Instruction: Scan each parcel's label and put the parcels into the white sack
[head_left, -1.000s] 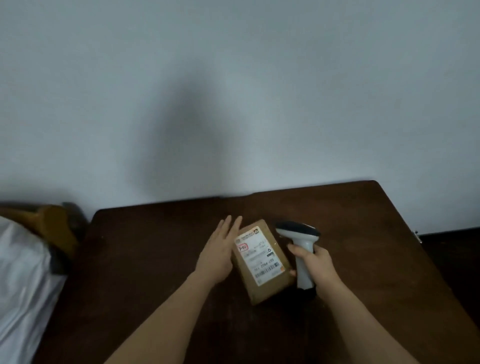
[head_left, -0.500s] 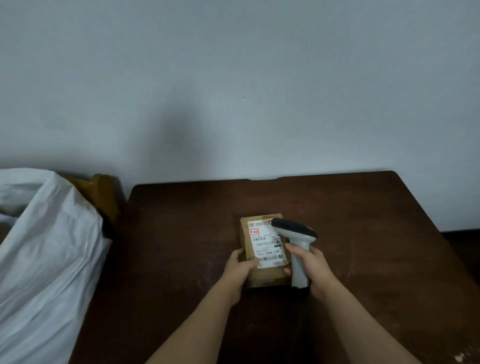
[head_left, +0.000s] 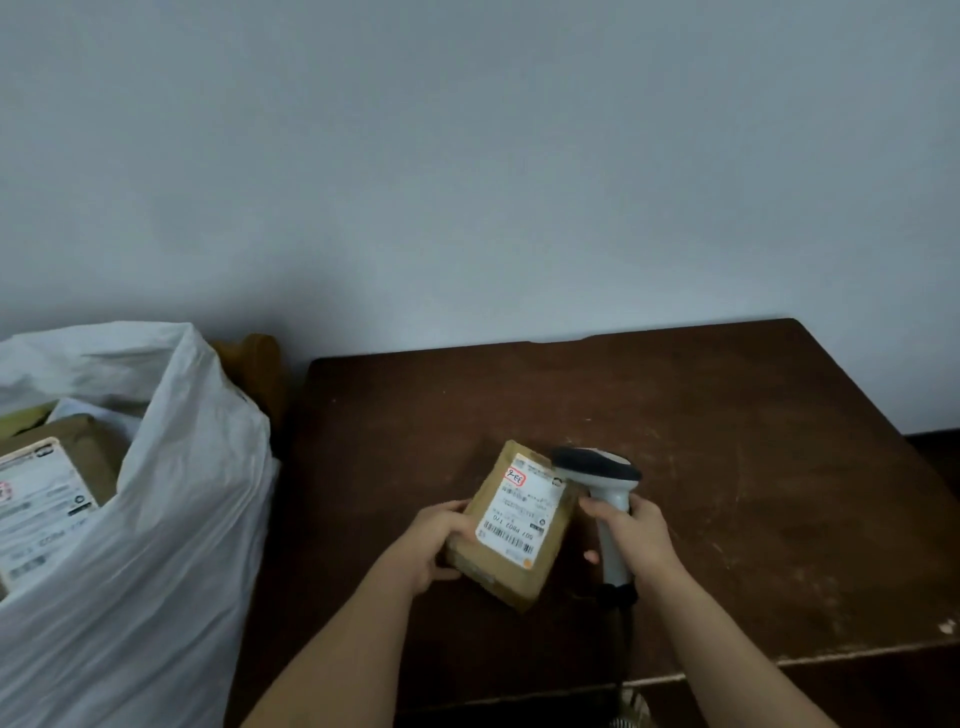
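Pale grey wall fills the upper half of the frame, and below it a dark brown wooden table (head_left: 727, 415) takes up the lower right. Just left of centre in the lower part of the picture, the left hand (head_left: 434, 545) grips a small brown parcel (head_left: 511, 525) by its left edge, fingers curled under and thumb on top, tilting it so the white label (head_left: 522, 506) faces up. Whether its far end touches the wood I cannot tell. The right hand (head_left: 631, 535) is wrapped round the grip of a grey handheld scanner (head_left: 597, 467), whose dark head sits just beside the parcel's upper right corner.

At the left edge of the frame stands the white sack (head_left: 171, 519), mouth open, with another labelled parcel (head_left: 47, 493) already showing inside.

Judging by its flat shape and the one-handed hold, the parcel looks light and fairly stiff, probably cardboard or a padded envelope (the brown skin seems a little creased, so it may give under a squeeze). The paper surface should offer decent friction. A grip along the long edge, clear of the barcode near the lower end of the label, looks the sensible place to hold it, both for scanning and for carrying it left to the sack.
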